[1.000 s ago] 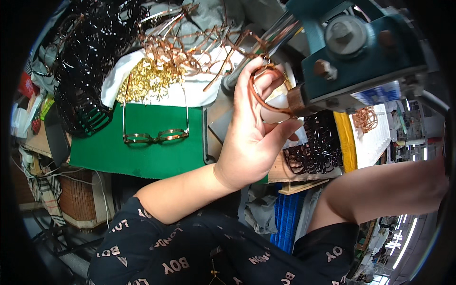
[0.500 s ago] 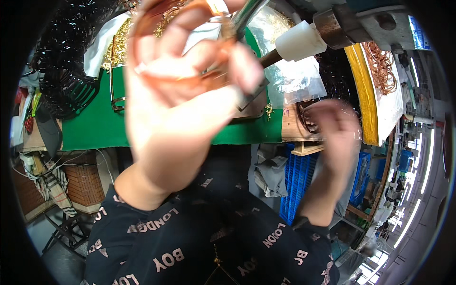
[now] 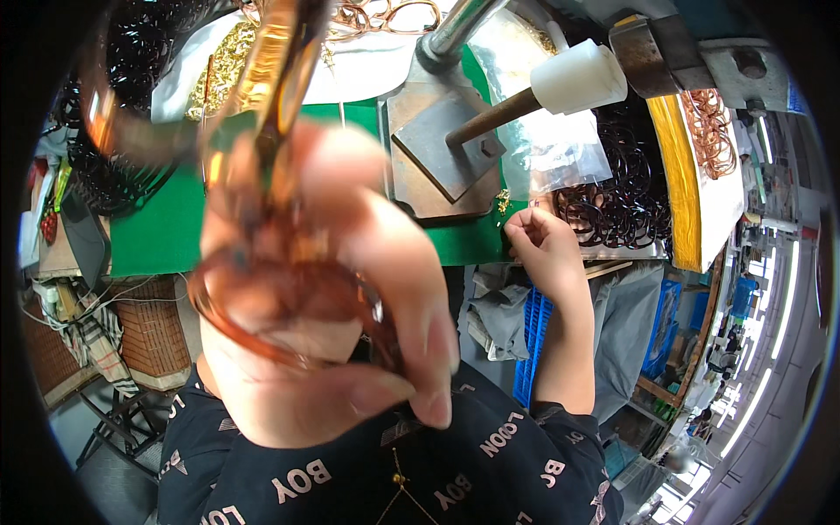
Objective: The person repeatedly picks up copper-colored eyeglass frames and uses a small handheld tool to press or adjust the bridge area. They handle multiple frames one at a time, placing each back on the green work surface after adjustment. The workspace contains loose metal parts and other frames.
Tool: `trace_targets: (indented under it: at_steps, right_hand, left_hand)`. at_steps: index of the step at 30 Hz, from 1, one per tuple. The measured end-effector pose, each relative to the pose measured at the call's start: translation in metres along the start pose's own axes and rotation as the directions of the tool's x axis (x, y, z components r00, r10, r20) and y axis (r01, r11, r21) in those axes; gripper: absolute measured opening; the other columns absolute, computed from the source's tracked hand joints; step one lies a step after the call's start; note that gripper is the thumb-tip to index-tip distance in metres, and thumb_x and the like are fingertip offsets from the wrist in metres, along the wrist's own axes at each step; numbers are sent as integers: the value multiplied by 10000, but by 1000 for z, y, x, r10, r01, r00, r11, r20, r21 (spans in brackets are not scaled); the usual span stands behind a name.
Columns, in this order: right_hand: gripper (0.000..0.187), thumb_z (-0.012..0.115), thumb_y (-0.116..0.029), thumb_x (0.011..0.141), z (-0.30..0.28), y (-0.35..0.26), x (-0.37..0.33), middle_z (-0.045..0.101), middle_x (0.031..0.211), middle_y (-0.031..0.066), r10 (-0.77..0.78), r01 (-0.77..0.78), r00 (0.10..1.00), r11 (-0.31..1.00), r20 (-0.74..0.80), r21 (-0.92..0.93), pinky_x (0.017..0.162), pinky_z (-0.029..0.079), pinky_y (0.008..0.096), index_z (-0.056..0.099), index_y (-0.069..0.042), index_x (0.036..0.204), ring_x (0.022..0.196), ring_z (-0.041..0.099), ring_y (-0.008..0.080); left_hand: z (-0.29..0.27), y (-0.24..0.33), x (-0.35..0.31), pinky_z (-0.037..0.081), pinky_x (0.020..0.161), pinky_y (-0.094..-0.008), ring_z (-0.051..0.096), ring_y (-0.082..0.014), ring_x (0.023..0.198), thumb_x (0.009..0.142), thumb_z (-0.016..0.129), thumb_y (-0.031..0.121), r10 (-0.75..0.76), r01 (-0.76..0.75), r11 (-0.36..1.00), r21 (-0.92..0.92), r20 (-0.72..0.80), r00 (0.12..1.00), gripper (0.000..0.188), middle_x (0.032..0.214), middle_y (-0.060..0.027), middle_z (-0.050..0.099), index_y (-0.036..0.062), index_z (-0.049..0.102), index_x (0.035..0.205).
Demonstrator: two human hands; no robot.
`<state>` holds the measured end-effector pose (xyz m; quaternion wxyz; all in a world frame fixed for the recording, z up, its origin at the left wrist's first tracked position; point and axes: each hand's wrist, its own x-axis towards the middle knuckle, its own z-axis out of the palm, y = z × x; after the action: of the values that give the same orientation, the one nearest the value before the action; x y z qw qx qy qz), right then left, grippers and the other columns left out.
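Note:
Close to the camera and blurred, my left hand [image 3: 398, 245] grips a translucent brown eyeglass frame [image 3: 278, 96]. One rounded rim hangs down over the palm, and the upper part reaches past the top of the picture. Over the front edge of the green mat, my right hand [image 3: 549, 254] has its thumb and index finger pinched together. It is beside a small pile of gold-coloured bits [image 3: 503, 203]. Whatever lies between those fingertips is too small to make out.
A metal press plate [image 3: 442, 149] stands mid-table under a rod with a white sleeve [image 3: 577, 79]. Dark eyeglass frames [image 3: 617, 206] are heaped at right, beside a yellow strip [image 3: 678, 175]. Gold pieces [image 3: 229, 66] and more brown frames [image 3: 385, 16] lie at the back.
My left hand has come nearer the camera and lower, with the eyeglass frame turned in it. My right hand has moved left from the dark frames to the gold bits, fingers now pinched.

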<state>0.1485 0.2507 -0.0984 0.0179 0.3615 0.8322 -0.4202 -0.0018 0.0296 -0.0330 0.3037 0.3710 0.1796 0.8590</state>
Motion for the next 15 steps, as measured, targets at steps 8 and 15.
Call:
trace_targets:
  at_steps: [8, 15]
  right_hand:
    - [77, 611, -57, 791, 1, -2, 7, 594, 708, 94, -235, 233, 972, 958, 8, -169, 591, 452, 287, 590, -6, 846, 623, 565, 183]
    - [62, 580, -48, 784, 1, -19, 1, 584, 758, 171, -340, 337, 939, 875, 52, -347, 668, 457, 395, 559, 4, 809, 748, 569, 340]
  left_hand:
    - [-2, -6, 0, 519, 658, -376, 599, -313, 767, 741, 716, 256, -218, 414, 867, -277, 536, 816, 330, 934, -206, 592, -26, 618, 883]
    - [9, 4, -20, 440, 535, -220, 573, -109, 663, 815, 522, -53, -732, 754, 654, -59, 202, 651, 212, 772, -87, 580, -25, 441, 1009]
